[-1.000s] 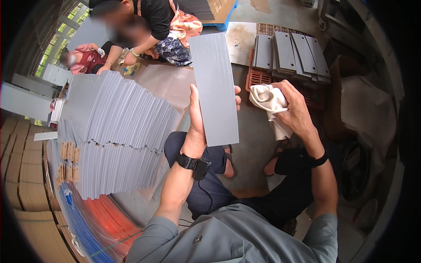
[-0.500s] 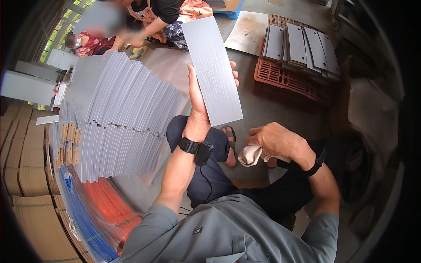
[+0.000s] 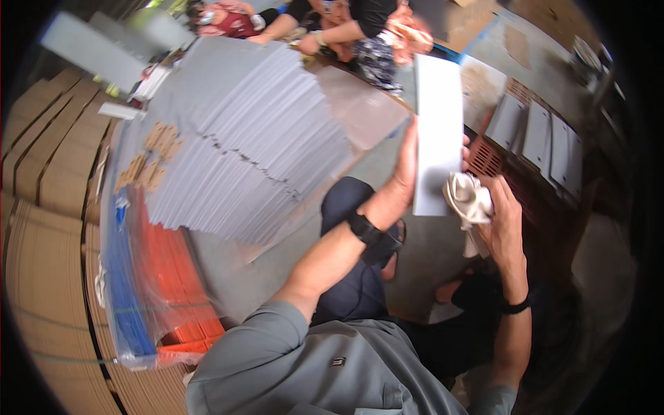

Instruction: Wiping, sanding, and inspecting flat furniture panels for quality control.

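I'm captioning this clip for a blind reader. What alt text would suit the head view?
A seated person's left hand holds a long grey panel upright while the right hand presses a pale cloth against its lower edge. A tall stack of grey panels sits to the left, and an orange crate holding more panels lies beyond.

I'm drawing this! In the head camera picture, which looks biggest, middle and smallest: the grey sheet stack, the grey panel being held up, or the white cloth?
1. Grey sheet stack, by far the biggest.
2. Grey panel in the left hand.
3. White cloth in the right hand, smallest, though it is bunched up.
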`<state>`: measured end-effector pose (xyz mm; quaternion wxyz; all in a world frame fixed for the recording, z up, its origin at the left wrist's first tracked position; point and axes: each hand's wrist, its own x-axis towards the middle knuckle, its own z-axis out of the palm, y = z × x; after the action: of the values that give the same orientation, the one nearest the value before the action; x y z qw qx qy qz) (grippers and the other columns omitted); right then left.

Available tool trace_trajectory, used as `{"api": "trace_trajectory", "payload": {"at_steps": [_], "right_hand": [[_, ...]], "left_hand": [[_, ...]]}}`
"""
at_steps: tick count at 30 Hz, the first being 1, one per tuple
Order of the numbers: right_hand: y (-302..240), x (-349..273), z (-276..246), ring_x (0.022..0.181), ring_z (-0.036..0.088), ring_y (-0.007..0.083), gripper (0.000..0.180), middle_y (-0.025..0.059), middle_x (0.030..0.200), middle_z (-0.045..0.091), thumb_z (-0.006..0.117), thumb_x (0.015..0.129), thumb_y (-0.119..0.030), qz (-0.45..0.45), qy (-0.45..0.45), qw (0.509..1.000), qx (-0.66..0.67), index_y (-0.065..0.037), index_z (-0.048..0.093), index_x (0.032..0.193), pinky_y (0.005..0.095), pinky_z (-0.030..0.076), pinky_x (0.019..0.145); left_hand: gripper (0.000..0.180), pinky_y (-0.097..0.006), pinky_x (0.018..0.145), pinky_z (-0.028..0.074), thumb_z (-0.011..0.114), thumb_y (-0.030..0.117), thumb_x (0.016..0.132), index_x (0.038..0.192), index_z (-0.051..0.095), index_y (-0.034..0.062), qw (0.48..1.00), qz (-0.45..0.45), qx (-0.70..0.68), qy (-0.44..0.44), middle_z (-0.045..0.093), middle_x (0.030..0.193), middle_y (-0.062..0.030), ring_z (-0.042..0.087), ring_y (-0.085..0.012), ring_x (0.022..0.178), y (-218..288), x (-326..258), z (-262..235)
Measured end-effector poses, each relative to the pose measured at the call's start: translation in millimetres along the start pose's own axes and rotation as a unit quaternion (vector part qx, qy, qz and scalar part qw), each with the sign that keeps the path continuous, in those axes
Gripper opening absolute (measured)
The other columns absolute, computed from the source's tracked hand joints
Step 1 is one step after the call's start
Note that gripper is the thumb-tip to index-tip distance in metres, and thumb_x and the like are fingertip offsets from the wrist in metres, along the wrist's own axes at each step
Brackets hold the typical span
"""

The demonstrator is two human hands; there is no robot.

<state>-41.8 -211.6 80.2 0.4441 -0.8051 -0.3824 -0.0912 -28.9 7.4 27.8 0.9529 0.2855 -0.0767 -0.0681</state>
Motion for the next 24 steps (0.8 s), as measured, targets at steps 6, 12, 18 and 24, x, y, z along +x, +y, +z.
{"api": "trace_trajectory", "payload": {"at_steps": [6, 12, 18, 24], "right_hand": [[-12, -10, 20, 0.081, 0.067, 0.0396, 0.030, 0.0147, 0.086, 0.065, 0.076, 0.065, 0.000, -0.072, -0.341, 0.937, 0.008, -0.002, 0.063, 0.092, 0.0477, 0.053, 0.071], [10, 1, 11, 0.079, 0.067, 0.0413, 0.031, 0.0162, 0.087, 0.065, 0.081, 0.066, -0.004, -0.056, -0.229, 0.971, 0.034, -0.001, 0.065, 0.093, 0.0457, 0.052, 0.068], [20, -5, 15, 0.082, 0.065, 0.0440, 0.030, 0.0201, 0.087, 0.064, 0.079, 0.065, -0.002, -0.014, -0.223, 0.974, -0.016, 0.001, 0.064, 0.091, 0.0445, 0.052, 0.072], [39, -7, 28, 0.079, 0.065, 0.0423, 0.033, 0.0172, 0.085, 0.063, 0.083, 0.063, -0.005, -0.052, -0.249, 0.966, -0.041, -0.001, 0.059, 0.086, 0.0473, 0.052, 0.069]], "left_hand": [[0.075, -0.040, 0.078, 0.062, 0.051, 0.071, 0.097, 0.133, 0.053, 0.0046, 0.991, 0.041, 0.037, 0.126, 0.064, 0.108, -0.0126, 0.069, -0.0217, 0.092, -8, -1, 10], [0.070, -0.031, 0.079, 0.059, 0.063, 0.057, 0.099, 0.144, 0.047, 0.0064, 0.901, 0.153, 0.361, 0.183, 0.056, 0.112, -0.0058, 0.062, -0.0136, 0.097, 103, -42, 37], [0.106, -0.035, 0.077, 0.056, 0.064, 0.075, 0.087, 0.153, 0.037, -0.0042, 0.533, 0.219, 0.751, 0.323, 0.063, 0.109, -0.0156, 0.066, -0.0227, 0.093, 287, -96, 84], [0.112, -0.046, 0.104, 0.051, 0.061, 0.080, 0.080, 0.148, 0.045, -0.0071, 0.164, 0.056, 0.812, 0.557, 0.063, 0.133, -0.0307, 0.064, -0.0396, 0.123, 483, -156, 87]]}}
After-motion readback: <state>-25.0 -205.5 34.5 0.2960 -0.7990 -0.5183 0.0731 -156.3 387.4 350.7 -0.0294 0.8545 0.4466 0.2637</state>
